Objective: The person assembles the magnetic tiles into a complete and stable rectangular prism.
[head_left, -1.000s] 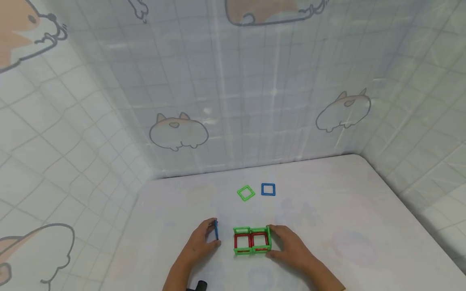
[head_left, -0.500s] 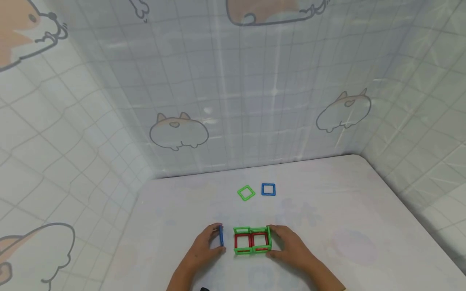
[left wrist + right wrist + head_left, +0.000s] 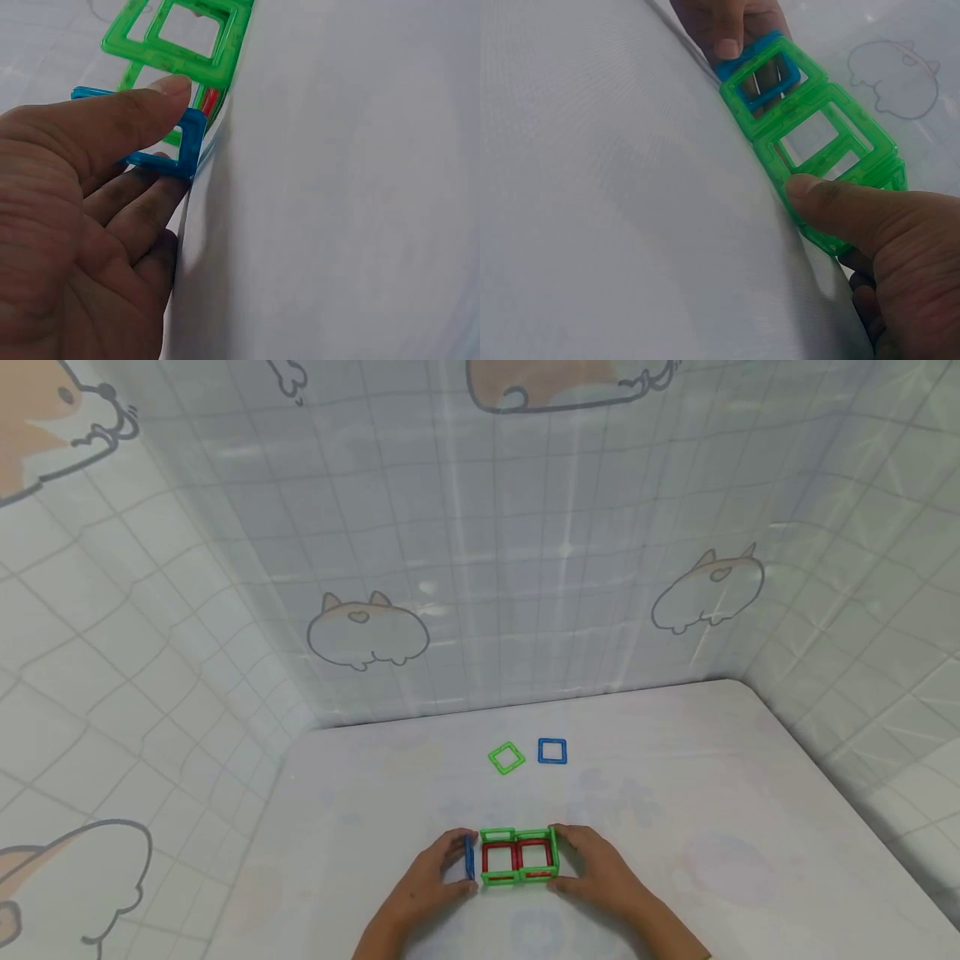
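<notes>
My left hand (image 3: 435,877) pinches a blue square magnetic tile (image 3: 469,857) between thumb and fingers, held upright. The tile stands just left of a box-like frame of green magnetic tiles (image 3: 500,877) on two red tiles (image 3: 500,845) lying flat. A narrow gap shows between blue tile and frame in the head view. Green walls rise at the frame's front, back and right; its left end has none. My right hand (image 3: 600,872) grips the right end, thumb at the front corner and a finger at the back. In the right wrist view, the thumb (image 3: 832,202) presses a green tile.
Farther back on the white table (image 3: 675,777) lie a loose green square tile (image 3: 507,758), turned cornerwise, and a loose blue square tile (image 3: 552,751). A tile-patterned curtain with cartoon dogs (image 3: 367,631) surrounds the table at the back and sides.
My left hand has moved right and slightly toward me with the blue tile, closing most of the gap to the green and red frame. My right hand and the frame stay in place.
</notes>
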`<state>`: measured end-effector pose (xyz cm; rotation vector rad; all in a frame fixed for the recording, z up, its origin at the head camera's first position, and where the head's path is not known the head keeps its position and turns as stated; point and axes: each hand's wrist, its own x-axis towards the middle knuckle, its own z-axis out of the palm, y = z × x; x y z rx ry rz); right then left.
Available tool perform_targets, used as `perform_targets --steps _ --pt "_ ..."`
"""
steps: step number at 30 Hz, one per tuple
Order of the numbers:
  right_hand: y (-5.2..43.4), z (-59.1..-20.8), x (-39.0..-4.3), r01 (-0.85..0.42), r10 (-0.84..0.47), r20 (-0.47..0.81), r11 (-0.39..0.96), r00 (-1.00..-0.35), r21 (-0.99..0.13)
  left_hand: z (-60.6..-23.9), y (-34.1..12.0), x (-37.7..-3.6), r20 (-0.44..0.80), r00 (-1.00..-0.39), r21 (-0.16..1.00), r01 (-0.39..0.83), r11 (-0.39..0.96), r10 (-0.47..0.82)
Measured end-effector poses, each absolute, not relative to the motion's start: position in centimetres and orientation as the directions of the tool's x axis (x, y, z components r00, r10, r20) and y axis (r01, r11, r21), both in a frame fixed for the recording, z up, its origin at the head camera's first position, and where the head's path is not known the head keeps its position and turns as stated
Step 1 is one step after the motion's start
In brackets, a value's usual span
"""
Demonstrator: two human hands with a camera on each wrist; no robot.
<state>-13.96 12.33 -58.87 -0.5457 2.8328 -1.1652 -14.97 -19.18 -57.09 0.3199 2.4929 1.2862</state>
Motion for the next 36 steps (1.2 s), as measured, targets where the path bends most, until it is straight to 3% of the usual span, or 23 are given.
perform_targets --steps 18,36 --pt "12.1 -58.5 -14.0 -0.255 -0.327 0.031 0.67 -0.945 -0.697 -57.3 -18.3 -14.4 -0.118 -0.923 0.812 0.122 0.57 0.366" --pt "12.6 -58.3 -14.3 -0.28 -0.36 0.038 0.652 -0.932 -0.704 -57.1 -17.7 -14.5 -0.144 -0.923 0.77 0.121 0.627 0.356"
